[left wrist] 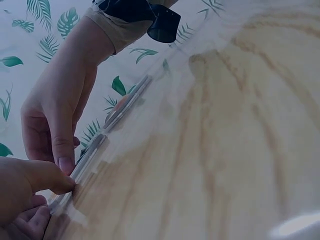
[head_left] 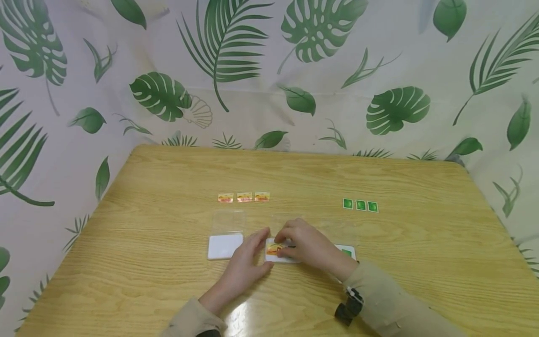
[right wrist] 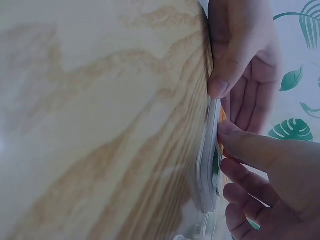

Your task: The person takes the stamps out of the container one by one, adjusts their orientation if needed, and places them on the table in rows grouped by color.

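A flat white plastic case (head_left: 284,260) lies in the middle of a row. An orange-yellow sticker (head_left: 273,248) is at its left part. My left hand (head_left: 246,264) holds the left end of this case, thumb at the front edge and index finger at the back corner. From the right, my right hand (head_left: 305,245) bends over the case and pinches the sticker between thumb and fingers. The right wrist view shows the right thumb (right wrist: 245,140) against the sticker's orange edge. In the left wrist view, the left thumb (left wrist: 50,179) lies along the case's edge.
A plain white case (head_left: 225,246) with a raised clear lid (head_left: 228,221) stands to the left. Another white case (head_left: 351,249), bearing green, is partly hidden by the right forearm. Farther back lie three orange-yellow stickers (head_left: 244,197) and three green stickers (head_left: 360,205).
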`<state>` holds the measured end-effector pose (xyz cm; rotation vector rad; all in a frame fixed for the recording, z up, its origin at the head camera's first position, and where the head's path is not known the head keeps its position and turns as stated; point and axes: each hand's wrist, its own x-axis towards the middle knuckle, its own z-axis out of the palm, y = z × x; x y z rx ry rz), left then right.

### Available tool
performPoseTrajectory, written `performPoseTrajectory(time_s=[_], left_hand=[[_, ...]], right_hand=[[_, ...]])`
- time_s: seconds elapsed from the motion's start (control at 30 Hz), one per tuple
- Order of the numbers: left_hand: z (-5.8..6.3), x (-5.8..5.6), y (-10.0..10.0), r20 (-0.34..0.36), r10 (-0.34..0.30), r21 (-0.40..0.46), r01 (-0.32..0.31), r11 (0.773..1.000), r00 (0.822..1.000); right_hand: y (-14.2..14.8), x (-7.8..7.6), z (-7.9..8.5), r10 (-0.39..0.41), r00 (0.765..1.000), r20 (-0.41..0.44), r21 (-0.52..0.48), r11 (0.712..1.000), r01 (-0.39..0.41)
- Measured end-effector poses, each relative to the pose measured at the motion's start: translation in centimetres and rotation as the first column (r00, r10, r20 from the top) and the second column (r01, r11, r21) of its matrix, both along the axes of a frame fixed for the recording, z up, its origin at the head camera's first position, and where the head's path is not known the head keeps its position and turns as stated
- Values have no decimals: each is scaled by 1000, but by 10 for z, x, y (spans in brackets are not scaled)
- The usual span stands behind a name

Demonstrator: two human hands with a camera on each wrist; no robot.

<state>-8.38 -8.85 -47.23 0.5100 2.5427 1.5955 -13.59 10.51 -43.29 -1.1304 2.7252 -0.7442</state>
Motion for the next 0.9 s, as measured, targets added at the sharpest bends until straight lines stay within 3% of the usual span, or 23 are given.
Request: performPoseTrajectory(time_s=[0.17,0.6,0.9], left_hand=[[1,0,1,-64,7,-106,-14,994,998],[-3,-1,1,-73,0,-67,-5,998,997],[-3,-1,2,-56,14,-51,-17,999,998]], right_hand=[[-1,2,2,2,1000,-5,1,1000,-2],[-1,0,12,-27,999,31,8,1000,26],[9,-20,26,-145,985,90,35,989,143]])
